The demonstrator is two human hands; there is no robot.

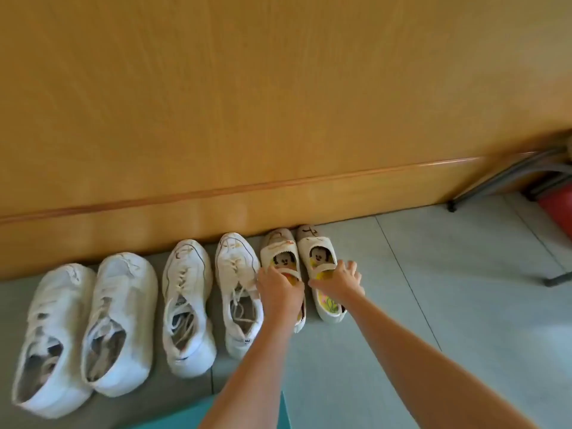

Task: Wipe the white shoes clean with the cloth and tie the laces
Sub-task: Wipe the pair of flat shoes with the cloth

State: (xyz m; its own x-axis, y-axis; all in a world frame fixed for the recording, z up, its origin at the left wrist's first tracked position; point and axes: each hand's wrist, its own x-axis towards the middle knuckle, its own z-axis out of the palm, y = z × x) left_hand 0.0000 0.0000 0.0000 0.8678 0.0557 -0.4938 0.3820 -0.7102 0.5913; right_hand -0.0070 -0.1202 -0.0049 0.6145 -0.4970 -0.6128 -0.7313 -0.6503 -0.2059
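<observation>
A teal edge (247, 413) lies lowest, between two bare forearms reaching down to the floor (433, 274). The left hand (280, 294) curls its fingers into the opening of one small strapped shoe (278, 246) and grips it. The right hand (339, 278) rests with fingers spread on the strap of the partner shoe (315, 246), not closed. Likely the pair is being lifted together for wiping. All the shoes line the floor's far edge, toes to the wooden panel (278, 119): next the laced sneakers (187, 305), laces loose, then a larger white pair (120, 320). No cloth shows.
</observation>
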